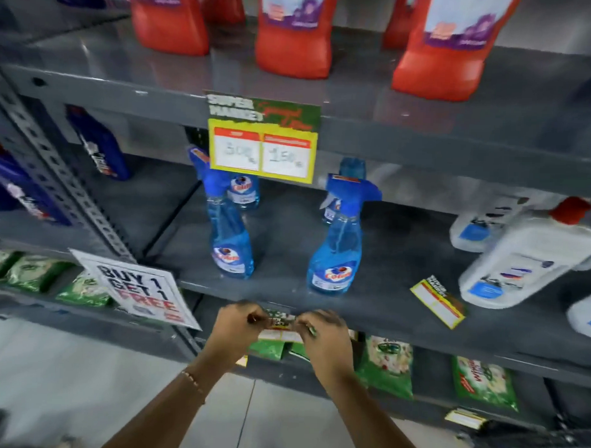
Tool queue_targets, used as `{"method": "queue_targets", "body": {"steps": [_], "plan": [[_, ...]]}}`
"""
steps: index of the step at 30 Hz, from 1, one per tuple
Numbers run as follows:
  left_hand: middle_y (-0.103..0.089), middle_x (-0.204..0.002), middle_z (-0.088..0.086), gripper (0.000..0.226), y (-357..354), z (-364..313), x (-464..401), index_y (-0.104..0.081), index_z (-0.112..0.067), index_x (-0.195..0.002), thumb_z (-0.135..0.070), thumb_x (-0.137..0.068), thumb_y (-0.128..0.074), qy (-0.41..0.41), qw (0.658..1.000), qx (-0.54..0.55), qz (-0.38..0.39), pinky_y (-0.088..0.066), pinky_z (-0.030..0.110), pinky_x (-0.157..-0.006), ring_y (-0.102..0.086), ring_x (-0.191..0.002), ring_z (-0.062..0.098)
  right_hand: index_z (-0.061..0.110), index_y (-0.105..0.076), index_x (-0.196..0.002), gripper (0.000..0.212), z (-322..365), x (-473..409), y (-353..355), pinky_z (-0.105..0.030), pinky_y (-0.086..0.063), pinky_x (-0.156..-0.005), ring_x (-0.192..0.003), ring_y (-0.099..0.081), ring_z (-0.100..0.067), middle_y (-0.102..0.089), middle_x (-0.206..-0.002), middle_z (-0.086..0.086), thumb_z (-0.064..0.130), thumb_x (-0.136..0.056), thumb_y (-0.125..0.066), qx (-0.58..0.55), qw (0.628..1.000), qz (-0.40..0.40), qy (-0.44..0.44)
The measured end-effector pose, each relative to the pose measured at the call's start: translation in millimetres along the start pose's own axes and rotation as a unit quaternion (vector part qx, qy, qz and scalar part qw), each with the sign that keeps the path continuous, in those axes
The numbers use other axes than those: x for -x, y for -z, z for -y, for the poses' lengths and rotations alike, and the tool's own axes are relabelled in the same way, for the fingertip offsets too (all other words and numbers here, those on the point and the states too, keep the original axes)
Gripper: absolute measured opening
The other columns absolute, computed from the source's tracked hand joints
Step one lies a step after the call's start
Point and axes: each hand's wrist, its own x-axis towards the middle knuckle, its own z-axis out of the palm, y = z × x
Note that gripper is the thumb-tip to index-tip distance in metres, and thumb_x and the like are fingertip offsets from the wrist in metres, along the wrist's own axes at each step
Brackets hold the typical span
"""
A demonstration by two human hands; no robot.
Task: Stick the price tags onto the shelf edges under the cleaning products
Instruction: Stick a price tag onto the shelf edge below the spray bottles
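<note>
Nearest: two bare forearms, cut off by the bottom edge; a thin bracelet (193,381) on the left wrist.

Left hand (237,325) and right hand (320,332): each pinches one end of a price tag (280,325) with fingers pressed together. The tag lies against the front edge of the middle shelf (401,323), below the spray bottles. Its ends are hidden by the fingers and its print is too blurred to read.

Below, partly hidden by the hands: green packets (388,368) on the lower shelf; a small yellow tag (466,419) lying at that shelf's front edge.

Left: white "BUY 1 GET 1 FREE" sign (137,290), tilted, on the perforated upright.

On the middle shelf: two blue spray bottles (231,235), upright, well apart; a loose price tag (438,302) lying flat beside white bottles (527,262) with red caps, the nearest one cut off at the right edge.

Above: hung price tag (262,140) on the upper shelf edge, headed "SUPER MARKET", handwritten figures hard to make out; it covers part of the left sprayer.

Farthest: red bottles (294,36), tops cut off; dark blue bottles (101,146) at left, blurred.
</note>
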Motion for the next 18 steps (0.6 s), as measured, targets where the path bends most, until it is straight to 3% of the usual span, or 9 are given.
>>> {"method": "queue_targets", "body": {"steps": [2, 4, 6, 9, 14, 16, 18], "plan": [[-0.076, -0.071, 0.010, 0.011, 11.0, 15.7, -4.6, -0.074, -0.009, -0.068, -0.020, -0.069, -0.076, 0.000, 1.000, -0.011, -0.008, -0.049, 0.030, -0.066, -0.067, -0.067, 0.020, 0.025, -0.069, -0.079, 0.011, 13.0, -8.2, -16.4, -0.037, -0.047, -0.073, -0.079, -0.063, -0.019, -0.072, -0.078, 0.005, 0.033, -0.076, -0.063, 0.046, 0.999, -0.023, 0.013], [-0.076, -0.072, 0.009, 0.005, 16.5, 26.0, -9.7, -0.074, -0.008, -0.070, -0.011, -0.073, -0.077, -0.004, 1.000, -0.003, -0.014, -0.050, 0.028, -0.066, -0.068, -0.068, 0.021, 0.025, -0.069, -0.079, 0.008, 23.5, -13.8, -25.3, -0.037, -0.045, -0.071, -0.077, -0.062, -0.018, -0.073, -0.077, 0.006, 0.032, -0.077, -0.065, 0.078, 0.996, -0.041, 0.021], [-0.076, -0.072, 0.008, 0.004, 17.7, 32.8, -14.2, -0.073, -0.008, -0.070, -0.008, -0.074, -0.076, -0.009, 1.000, 0.007, -0.022, -0.041, 0.019, -0.062, -0.065, -0.065, 0.015, 0.026, -0.069, -0.080, 0.005, 28.0, -18.2, -32.3, -0.037, -0.044, -0.072, -0.076, -0.062, -0.018, -0.073, -0.078, 0.007, 0.030, -0.077, -0.069, 0.093, 0.994, -0.055, 0.027], [-0.074, -0.071, 0.011, 0.005, 18.0, 34.8, -20.2, -0.071, -0.006, -0.071, -0.005, -0.075, -0.073, -0.020, 0.999, 0.014, -0.032, -0.034, 0.016, -0.059, -0.062, -0.064, 0.019, 0.025, -0.068, -0.078, 0.004, 31.2, -23.5, -37.3, -0.038, -0.047, -0.071, -0.075, -0.063, -0.021, -0.072, -0.076, 0.005, 0.026, -0.076, -0.071, 0.102, 0.992, -0.066, 0.036], [-0.067, -0.072, 0.010, 0.009, 16.7, 38.1, -25.3, -0.064, -0.007, -0.071, -0.004, -0.079, -0.066, -0.025, 0.999, 0.018, -0.013, -0.042, 0.023, -0.059, -0.057, -0.062, 0.019, 0.023, -0.064, -0.076, 0.008, 31.0, -28.0, -36.2, -0.037, -0.048, -0.066, -0.074, -0.061, -0.022, -0.068, -0.074, 0.004, 0.026, -0.078, -0.072, 0.168, 0.977, -0.079, 0.102], [-0.058, -0.068, 0.006, 0.015, 18.7, 38.3, -25.8, -0.055, -0.007, -0.070, -0.007, -0.081, -0.066, -0.023, 0.999, 0.016, -0.016, -0.036, 0.017, -0.052, -0.048, -0.055, 0.013, 0.023, -0.062, -0.076, 0.010, 28.2, -29.9, -34.9, -0.036, -0.047, -0.066, -0.076, -0.059, -0.021, -0.065, -0.075, 0.005, 0.027, -0.080, -0.070, 0.190, 0.970, -0.082, 0.130], [-0.054, -0.066, 0.005, 0.022, 21.1, 38.2, -25.9, -0.046, -0.010, -0.072, -0.012, -0.082, -0.065, -0.024, 1.000, 0.000, -0.013, -0.035, 0.026, -0.050, -0.047, -0.054, 0.019, 0.024, -0.061, -0.078, 0.009, 25.6, -31.0, -32.6, -0.034, -0.046, -0.065, -0.075, -0.056, -0.019, -0.063, -0.076, 0.006, 0.027, -0.084, -0.067, 0.215, 0.961, -0.094, 0.150]]}}
